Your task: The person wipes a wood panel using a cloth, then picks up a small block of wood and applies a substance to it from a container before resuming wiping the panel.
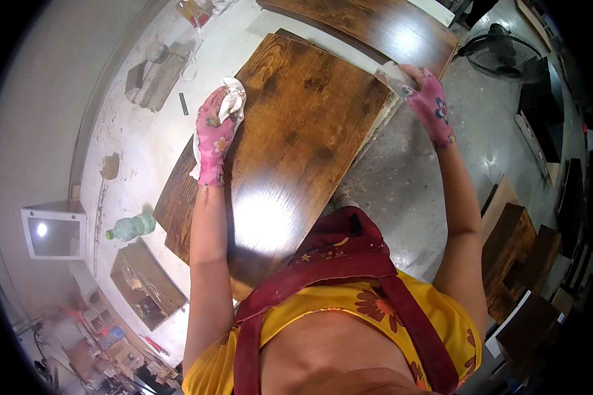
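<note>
A brown wood-grain board lies in front of me, its near end close to my apron. At its far left edge, my left hand in a pink flowered glove is closed on a white cloth. More of the cloth shows below that wrist. My right hand, gloved the same way, is at the board's far right corner. Its fingers close on a pale, whitish flat piece; whether this is cloth or a stiffer sheet I cannot tell. Another board lies partly hidden beneath the first.
Another wood-grain board lies at the back. On the white table at left are a green plastic bottle, an open wooden box and a wooden block. A fan stands at the far right; dark boards stand on the right.
</note>
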Tool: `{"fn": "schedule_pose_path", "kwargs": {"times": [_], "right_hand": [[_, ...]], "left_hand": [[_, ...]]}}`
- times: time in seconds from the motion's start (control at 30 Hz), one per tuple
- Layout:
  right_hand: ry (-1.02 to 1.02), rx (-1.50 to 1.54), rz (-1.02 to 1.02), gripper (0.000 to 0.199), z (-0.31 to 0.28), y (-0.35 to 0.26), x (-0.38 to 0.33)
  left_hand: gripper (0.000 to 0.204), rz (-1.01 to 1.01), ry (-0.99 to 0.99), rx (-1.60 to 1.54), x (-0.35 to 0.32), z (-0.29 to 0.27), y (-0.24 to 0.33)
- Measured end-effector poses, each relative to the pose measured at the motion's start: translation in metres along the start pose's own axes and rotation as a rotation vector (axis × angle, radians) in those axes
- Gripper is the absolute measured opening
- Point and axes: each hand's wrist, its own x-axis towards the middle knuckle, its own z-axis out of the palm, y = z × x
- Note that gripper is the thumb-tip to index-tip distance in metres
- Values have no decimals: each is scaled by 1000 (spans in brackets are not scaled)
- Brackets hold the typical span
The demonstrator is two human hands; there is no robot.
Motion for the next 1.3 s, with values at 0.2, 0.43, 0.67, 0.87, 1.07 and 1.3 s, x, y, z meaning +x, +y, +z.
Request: {"fn": "schedule_pose_path", "kwargs": {"times": [0.2, 0.43, 0.67, 0.87, 1.07, 1.3], "right_hand": [[-139, -78, -8, 41, 26, -22, 41], [-176, -113, -257, 47, 95, -79, 111], [-255, -194, -194, 47, 131, -138, 152], [-198, -149, -224, 45, 112, -106, 128], [-218, -229, -35, 42, 33, -53, 55], [-30, -54, 106, 37, -42, 22, -40]], "left_hand": [[49, 31, -9, -41, -1, 1, -3], [50, 70, -23, 9, -1, 0, -11], [50, 38, -38, -5, 1, -1, -3], [48, 5, -62, 16, -1, -7, 3], [49, 97, -11, -1, -1, -2, -14], [44, 61, -14, 10, 3, 1, -9]]}}
